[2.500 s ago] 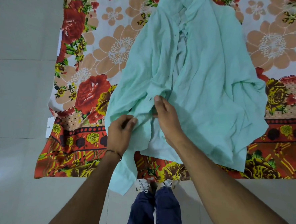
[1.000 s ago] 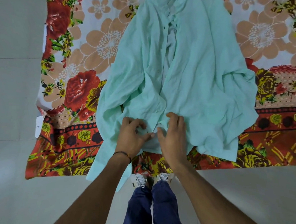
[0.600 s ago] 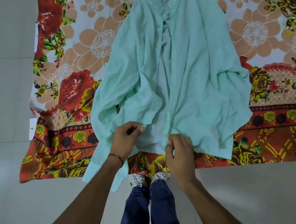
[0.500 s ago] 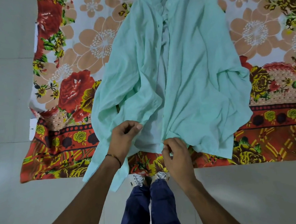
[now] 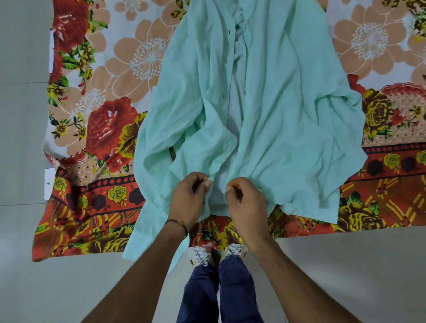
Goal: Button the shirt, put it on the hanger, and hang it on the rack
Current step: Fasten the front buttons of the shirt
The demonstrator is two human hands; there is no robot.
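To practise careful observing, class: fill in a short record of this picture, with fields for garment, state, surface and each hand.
garment: mint-green shirt, lying front up
state: front open, edges apart near the hem
surface: floral bedsheet, spread flat
left hand: pinches one front edge near the hem
right hand: pinches the other front edge
left wrist: dark thread band

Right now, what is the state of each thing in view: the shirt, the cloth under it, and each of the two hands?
shirt: spread out on the cloth, front open, not buttoned, one sleeve past the cloth's near edge.
cloth: laid flat under the shirt.
left hand: fingers curled, pinching one front edge of the shirt near the hem.
right hand: fingers curled, pinching the other front edge near the hem.
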